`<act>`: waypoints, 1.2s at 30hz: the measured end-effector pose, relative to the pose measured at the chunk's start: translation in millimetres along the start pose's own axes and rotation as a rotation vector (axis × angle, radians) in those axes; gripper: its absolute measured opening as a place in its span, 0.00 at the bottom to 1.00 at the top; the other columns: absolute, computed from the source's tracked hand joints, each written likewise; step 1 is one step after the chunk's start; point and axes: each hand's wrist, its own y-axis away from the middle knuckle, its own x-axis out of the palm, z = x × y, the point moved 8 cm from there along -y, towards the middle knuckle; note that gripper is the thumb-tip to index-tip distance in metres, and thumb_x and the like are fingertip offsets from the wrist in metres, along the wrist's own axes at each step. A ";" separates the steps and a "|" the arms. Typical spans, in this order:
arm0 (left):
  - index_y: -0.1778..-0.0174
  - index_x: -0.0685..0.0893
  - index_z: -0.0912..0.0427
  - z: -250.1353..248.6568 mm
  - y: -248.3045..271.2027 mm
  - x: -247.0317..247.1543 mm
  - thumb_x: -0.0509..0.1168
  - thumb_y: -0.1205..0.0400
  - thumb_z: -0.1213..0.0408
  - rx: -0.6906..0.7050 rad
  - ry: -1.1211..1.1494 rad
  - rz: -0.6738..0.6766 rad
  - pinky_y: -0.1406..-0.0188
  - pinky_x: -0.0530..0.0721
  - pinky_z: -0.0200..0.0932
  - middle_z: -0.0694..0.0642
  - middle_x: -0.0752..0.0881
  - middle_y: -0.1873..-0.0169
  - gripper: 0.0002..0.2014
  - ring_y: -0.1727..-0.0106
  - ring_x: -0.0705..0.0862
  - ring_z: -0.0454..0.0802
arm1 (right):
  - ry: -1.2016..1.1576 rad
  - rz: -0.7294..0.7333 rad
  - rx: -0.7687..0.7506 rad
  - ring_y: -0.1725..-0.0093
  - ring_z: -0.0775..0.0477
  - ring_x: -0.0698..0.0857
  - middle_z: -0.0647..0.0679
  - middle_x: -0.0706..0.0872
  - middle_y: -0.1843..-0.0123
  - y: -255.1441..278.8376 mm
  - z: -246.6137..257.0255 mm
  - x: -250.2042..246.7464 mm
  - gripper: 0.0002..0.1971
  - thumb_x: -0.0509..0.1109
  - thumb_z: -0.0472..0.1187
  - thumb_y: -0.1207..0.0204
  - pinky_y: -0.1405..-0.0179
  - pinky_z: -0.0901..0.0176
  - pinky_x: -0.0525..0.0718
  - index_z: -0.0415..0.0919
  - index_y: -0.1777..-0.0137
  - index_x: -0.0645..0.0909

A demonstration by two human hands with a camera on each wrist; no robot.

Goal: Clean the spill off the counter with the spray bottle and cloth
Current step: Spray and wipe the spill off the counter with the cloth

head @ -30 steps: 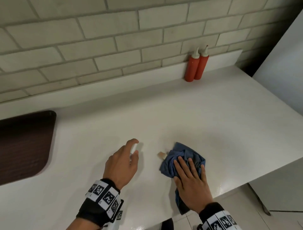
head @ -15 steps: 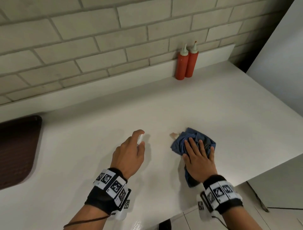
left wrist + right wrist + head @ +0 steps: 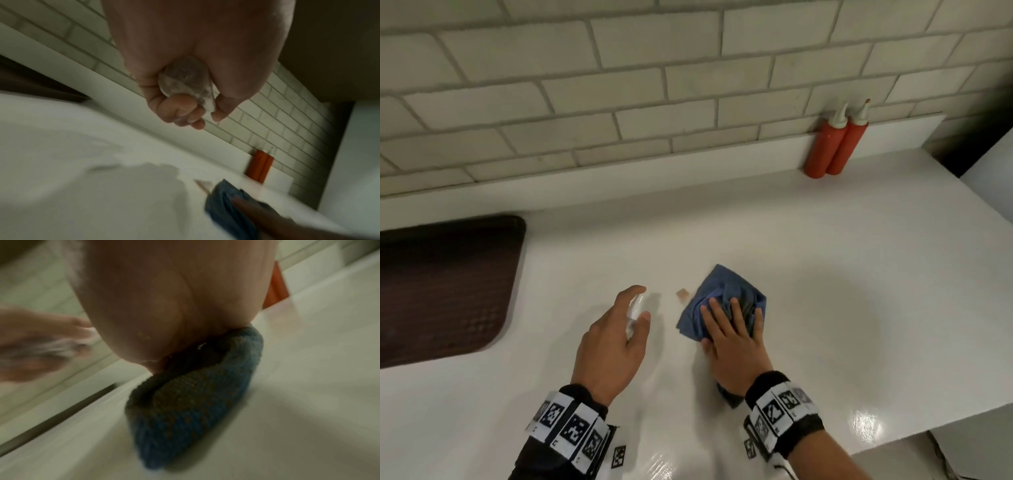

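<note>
My left hand (image 3: 616, 329) grips a small clear spray bottle (image 3: 635, 310), index finger over its top; the left wrist view shows the bottle's round base (image 3: 185, 78) in my curled fingers. A small tan spill (image 3: 682, 294) marks the white counter (image 3: 842, 274) between bottle and cloth. My right hand (image 3: 732, 337) presses flat, fingers spread, on a crumpled blue cloth (image 3: 722, 294) just right of the spill. The right wrist view shows the cloth (image 3: 191, 402) bunched under my palm. The cloth's near end reaches back under my wrist.
Two red squeeze bottles (image 3: 832, 144) stand against the tiled backsplash (image 3: 619, 85) at the back right. A dark brown mat (image 3: 441, 284) lies at the left. The counter's front edge (image 3: 928, 428) runs close behind my right wrist, and the counter ends at the right.
My right hand has slid the cloth away from the front edge, further onto the counter. The left hand keeps its grip on the bottle beside the spill. The head view has shifted.
</note>
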 end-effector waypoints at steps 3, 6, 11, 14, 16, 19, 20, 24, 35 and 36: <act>0.26 0.70 0.38 26.3 0.3 -26.9 0.59 0.14 0.50 -0.007 0.029 -0.016 0.59 0.82 0.48 0.46 0.86 0.60 0.19 0.60 0.85 0.48 | 0.011 -0.006 -0.079 0.20 0.35 0.65 0.52 0.67 0.18 31.1 37.5 18.6 0.28 0.52 0.55 0.19 0.29 0.27 0.55 0.50 0.19 0.65; 0.27 0.71 0.39 55.0 2.5 -60.7 0.60 0.14 0.51 -0.020 0.051 -0.064 0.60 0.82 0.48 0.45 0.86 0.63 0.18 0.63 0.85 0.46 | 0.012 0.006 -0.049 0.19 0.36 0.63 0.53 0.61 0.17 16.6 36.9 14.4 0.29 0.49 0.57 0.18 0.27 0.28 0.51 0.52 0.18 0.61; 0.25 0.71 0.39 105.7 8.3 -94.9 0.61 0.14 0.51 -0.066 0.074 -0.094 0.49 0.84 0.50 0.49 0.88 0.49 0.20 0.49 0.86 0.51 | -0.009 0.115 0.094 0.16 0.42 0.34 0.58 0.33 0.15 -91.2 48.8 -7.7 0.29 0.36 0.58 0.16 0.24 0.27 0.32 0.56 0.16 0.36; 0.24 0.72 0.42 128.2 12.5 -107.9 0.62 0.14 0.53 -0.099 0.084 -0.094 0.48 0.78 0.45 0.52 0.87 0.41 0.21 0.42 0.85 0.53 | 0.006 0.147 0.083 0.17 0.41 0.34 0.58 0.34 0.14 -140.1 98.4 -13.4 0.29 0.41 0.56 0.14 0.25 0.25 0.32 0.55 0.16 0.37; 0.23 0.72 0.44 140.4 14.5 -114.4 0.62 0.14 0.54 -0.105 0.068 -0.083 0.49 0.76 0.44 0.52 0.87 0.37 0.22 0.40 0.86 0.56 | 0.026 0.159 0.007 0.17 0.40 0.33 0.57 0.35 0.14 -142.8 146.2 -5.0 0.29 0.41 0.56 0.14 0.25 0.25 0.30 0.55 0.16 0.37; 0.23 0.71 0.44 157.0 15.4 -122.3 0.62 0.14 0.54 -0.120 0.062 -0.067 0.49 0.77 0.45 0.54 0.87 0.35 0.22 0.39 0.86 0.58 | 0.060 0.132 -0.162 0.17 0.38 0.33 0.56 0.37 0.14 -101.0 222.5 17.4 0.30 0.40 0.55 0.16 0.25 0.26 0.28 0.54 0.15 0.39; 0.23 0.71 0.44 161.5 15.9 -123.7 0.61 0.14 0.53 -0.126 0.059 -0.059 0.49 0.77 0.45 0.54 0.87 0.35 0.22 0.40 0.86 0.58 | 0.057 0.117 -0.208 0.17 0.38 0.34 0.56 0.40 0.14 -80.2 241.8 25.6 0.30 0.38 0.55 0.17 0.25 0.27 0.28 0.53 0.15 0.41; 0.23 0.72 0.42 175.0 24.9 -130.7 0.61 0.14 0.52 -0.123 0.061 -0.052 0.49 0.78 0.44 0.51 0.88 0.37 0.21 0.42 0.87 0.55 | 0.069 0.040 -0.301 0.16 0.37 0.55 0.54 0.61 0.16 -10.8 259.2 46.5 0.28 0.49 0.55 0.16 0.24 0.30 0.45 0.52 0.17 0.58; 0.25 0.72 0.39 178.9 41.1 -128.2 0.60 0.15 0.49 -0.132 0.060 0.006 0.54 0.80 0.46 0.52 0.91 0.47 0.21 0.50 0.90 0.55 | 0.036 0.061 0.085 0.16 0.40 0.37 0.55 0.39 0.14 -100.5 150.1 9.4 0.31 0.35 0.58 0.18 0.23 0.27 0.33 0.53 0.15 0.39; 0.25 0.72 0.39 178.1 38.5 -129.8 0.61 0.15 0.50 -0.132 0.058 -0.010 0.52 0.82 0.48 0.52 0.91 0.44 0.21 0.48 0.90 0.57 | 0.021 0.052 0.070 0.16 0.39 0.37 0.55 0.39 0.13 -106.5 164.6 10.1 0.30 0.40 0.56 0.16 0.24 0.26 0.32 0.52 0.15 0.40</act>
